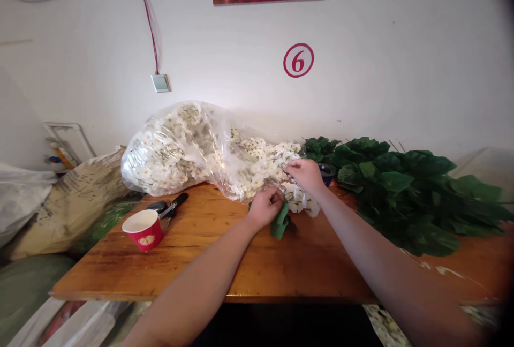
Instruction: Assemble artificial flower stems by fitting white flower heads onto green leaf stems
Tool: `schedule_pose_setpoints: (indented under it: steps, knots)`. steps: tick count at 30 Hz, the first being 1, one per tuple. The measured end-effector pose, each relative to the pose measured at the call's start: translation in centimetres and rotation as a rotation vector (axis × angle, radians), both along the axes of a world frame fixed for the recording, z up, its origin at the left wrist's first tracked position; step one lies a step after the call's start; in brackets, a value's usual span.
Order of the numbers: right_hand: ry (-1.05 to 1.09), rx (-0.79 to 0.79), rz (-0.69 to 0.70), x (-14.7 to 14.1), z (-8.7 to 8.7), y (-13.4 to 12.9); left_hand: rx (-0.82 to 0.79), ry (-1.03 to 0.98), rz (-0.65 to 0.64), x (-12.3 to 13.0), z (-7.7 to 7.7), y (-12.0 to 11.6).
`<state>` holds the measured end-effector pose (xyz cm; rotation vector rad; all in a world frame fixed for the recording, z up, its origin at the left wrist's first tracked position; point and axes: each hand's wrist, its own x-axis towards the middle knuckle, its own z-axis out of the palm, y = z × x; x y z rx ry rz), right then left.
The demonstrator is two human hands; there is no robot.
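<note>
My left hand (265, 208) closes on the stem of a green artificial leaf (280, 221), which hangs below it onto the wooden table (120, 266). My right hand (305, 174) pinches at a sprig of white artificial flowers (301, 200), just above and to the right of my left hand. Behind my hands, a clear plastic bag (201, 141) bulges with more white artificial flowers and spills some at its open end. A large heap of dark green artificial leaves (401, 191) lies to the right of my right hand.
A red paper cup (143, 229) and black-handled scissors (171, 209) stand left of my hands. A dark bowl (326, 173) sits by the leaves. Stuffed sacks (68, 208) crowd the table's left side. A white wall rises behind the table.
</note>
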<state>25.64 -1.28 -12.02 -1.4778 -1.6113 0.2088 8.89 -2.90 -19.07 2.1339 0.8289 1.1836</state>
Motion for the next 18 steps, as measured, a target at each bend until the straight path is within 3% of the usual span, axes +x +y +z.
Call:
schedule_pose_setpoints:
  steps: [2, 5, 11, 18]
  knots:
    - [0.298, 0.033, 0.126, -0.4, -0.9, -1.3, -0.029, 0.007, -0.019, 0.1, 0.0, 0.0]
    - [0.495, -0.050, 0.312, -1.2, -2.3, -2.7, -0.110, -0.048, -0.016, 0.2, 0.0, 0.2]
    - [0.412, -0.139, 0.335, -1.2, -3.5, -3.2, -0.275, -0.232, 0.018, 0.1, 0.0, 0.6]
    - [0.346, -0.220, 0.366, -0.4, -3.6, -2.6, -0.176, -0.281, 0.046, 0.3, 0.3, 0.7]
